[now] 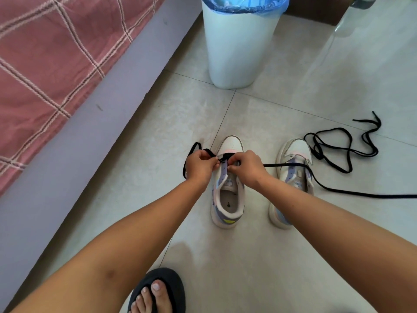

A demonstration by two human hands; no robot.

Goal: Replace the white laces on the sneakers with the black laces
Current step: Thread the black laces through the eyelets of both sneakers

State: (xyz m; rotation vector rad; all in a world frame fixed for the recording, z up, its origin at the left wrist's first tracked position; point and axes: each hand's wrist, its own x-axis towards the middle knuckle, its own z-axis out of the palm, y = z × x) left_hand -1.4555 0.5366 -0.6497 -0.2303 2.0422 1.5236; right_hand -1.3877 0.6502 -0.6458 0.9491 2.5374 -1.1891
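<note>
Two white sneakers with lilac and pink trim stand side by side on the tiled floor, toes pointing away from me. Over the left sneaker [228,197] my left hand [199,164] pinches one end of a black lace [191,152] near the front eyelets. My right hand [247,167] pinches the same lace at the eyelet row; its other end trails right across the right sneaker [294,154] and along the floor. A second black lace [338,150] lies in loose loops to the right of that sneaker. No white laces are in view.
A white waste bin [239,48] with a blue liner stands on the floor beyond the sneakers. A bed with a pink checked cover [45,64] and grey frame runs along the left. My foot in a dark sandal [158,292] is at the bottom edge.
</note>
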